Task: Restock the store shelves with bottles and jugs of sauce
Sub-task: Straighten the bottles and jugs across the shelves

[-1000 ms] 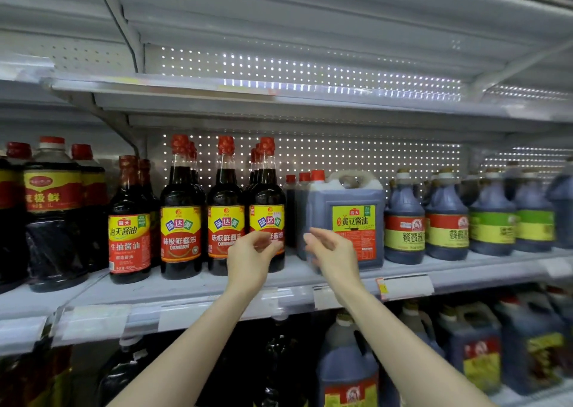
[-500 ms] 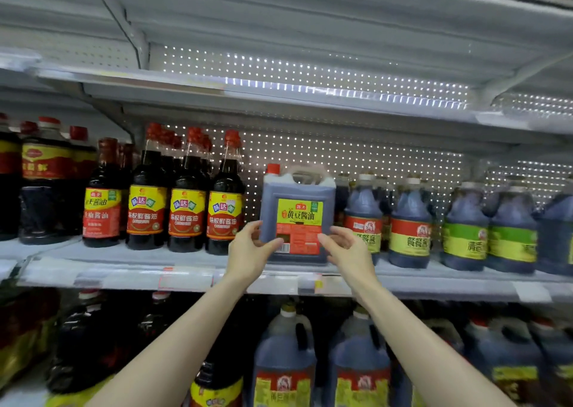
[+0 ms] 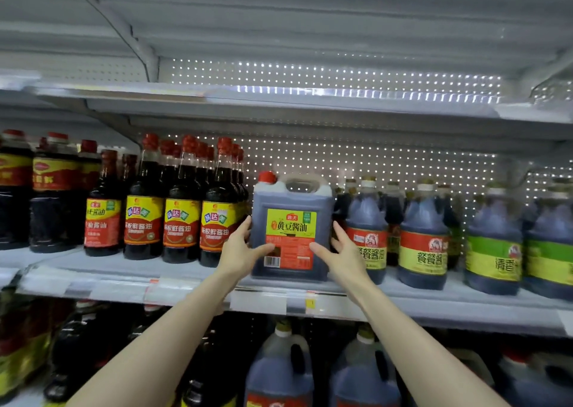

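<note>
**A:** Which step is in hand?

**B:** Seating one jug, I'd judge. Nearest, at 6 o'clock under the arms, the lower-shelf jugs (image 3: 279, 372) stand capped, holding dark sauce. Above them the left hand (image 3: 240, 251) and right hand (image 3: 344, 253) are both spread. Their fingers lie straight along the sides of the square soy sauce jug (image 3: 290, 230) and their thumbs lie across its front. They press it between them rather than curl round it.

**A:** And where is the jug?

**B:** Upright on the middle shelf (image 3: 186, 285), near the front edge, label outward. I cannot tell whether its base is fully down.

**A:** What does the next move call for?

**B:** Probably a straight push toward 12 o'clock or a small squaring, then letting go. The slot is tight. At 9 o'clock the tall red-capped bottles (image 3: 183, 220) stand just beside the left fingers. At 3 o'clock the red-labelled round jugs (image 3: 423, 242) stand just beside the right ones. A skewed push could knock either neighbour.

**A:** What's in them?

**B:** Everything is sealed and dark brown. The square jug is filled to its shoulder, under a red cap and a moulded handle. The tall bottles are dark well up their necks. Farther toward 3 o'clock the green-labelled jugs (image 3: 493, 248) look equally full. Beyond, at 12 o'clock, is the perforated back panel (image 3: 372, 164). Whatever stands behind the square jug is hidden.
</note>
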`<move>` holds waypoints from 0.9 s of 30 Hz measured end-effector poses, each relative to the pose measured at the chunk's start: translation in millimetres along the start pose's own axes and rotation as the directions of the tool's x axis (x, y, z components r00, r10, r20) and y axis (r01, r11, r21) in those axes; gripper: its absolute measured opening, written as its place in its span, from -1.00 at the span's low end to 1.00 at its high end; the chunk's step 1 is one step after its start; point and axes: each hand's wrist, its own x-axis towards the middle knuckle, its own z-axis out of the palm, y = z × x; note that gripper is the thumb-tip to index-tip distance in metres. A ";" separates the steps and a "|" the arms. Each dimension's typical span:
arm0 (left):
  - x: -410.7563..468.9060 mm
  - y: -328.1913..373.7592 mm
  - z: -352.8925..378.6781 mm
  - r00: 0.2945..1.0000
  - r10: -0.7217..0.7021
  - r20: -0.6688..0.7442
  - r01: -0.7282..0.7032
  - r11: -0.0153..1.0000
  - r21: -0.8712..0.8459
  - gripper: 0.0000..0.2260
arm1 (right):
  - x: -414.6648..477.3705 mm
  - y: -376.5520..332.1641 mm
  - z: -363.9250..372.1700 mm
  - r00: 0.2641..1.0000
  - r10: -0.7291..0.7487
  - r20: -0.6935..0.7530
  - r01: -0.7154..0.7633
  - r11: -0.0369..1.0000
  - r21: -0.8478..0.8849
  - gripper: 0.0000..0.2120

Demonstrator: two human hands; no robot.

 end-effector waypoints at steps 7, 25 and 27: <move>15.7 -15.9 -5.7 0.996 0.030 0.085 -0.025 0.998 -0.054 -0.31 | 13.2 8.5 1.8 0.999 -0.018 0.033 0.019 0.999 -0.040 -0.29; 33.1 -36.7 -9.7 0.990 0.110 0.093 -0.106 0.993 -0.047 -0.29 | 18.8 20.5 6.8 0.999 -0.030 -0.018 0.029 0.998 -0.060 -0.32; 33.0 -36.7 -8.5 0.989 0.116 0.088 -0.112 0.992 -0.052 -0.29 | 20.1 22.7 7.2 1.000 -0.015 -0.018 0.015 0.999 -0.031 -0.33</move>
